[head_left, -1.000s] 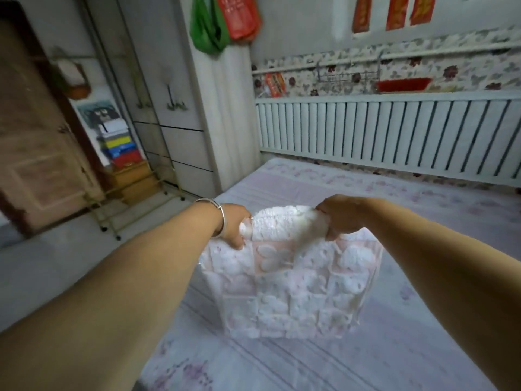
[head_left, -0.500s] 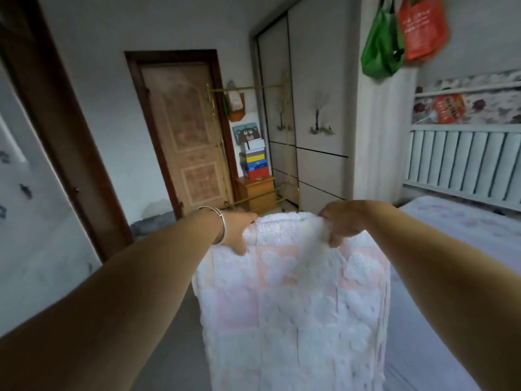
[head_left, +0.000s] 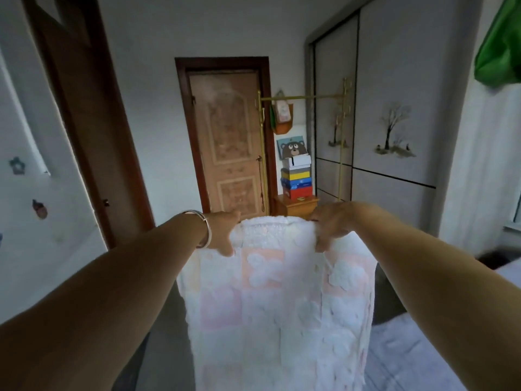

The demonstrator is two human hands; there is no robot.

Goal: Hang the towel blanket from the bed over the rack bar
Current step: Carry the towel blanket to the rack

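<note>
A white and pale pink towel blanket (head_left: 279,306) with a raised flower pattern hangs down in front of me. My left hand (head_left: 224,232), with a silver bangle on its wrist, grips the blanket's top left edge. My right hand (head_left: 331,224) grips the top right edge. Both arms are stretched forward at chest height. Across the room stands a gold rack; its horizontal bar (head_left: 303,96) runs between two gold posts, well beyond and above my hands. A small bag hangs from the bar's left end.
A brown panelled door (head_left: 228,142) is straight ahead. Stacked coloured boxes (head_left: 297,176) sit on a small wooden cabinet (head_left: 297,206) under the rack. A wardrobe (head_left: 394,122) lines the right wall, a green bag (head_left: 499,52) hangs top right. The bed (head_left: 423,359) lies lower right.
My view has swung left from the bed to the door and rack. The blanket has come off the bed and hangs free from both hands, and the rack is nearer.
</note>
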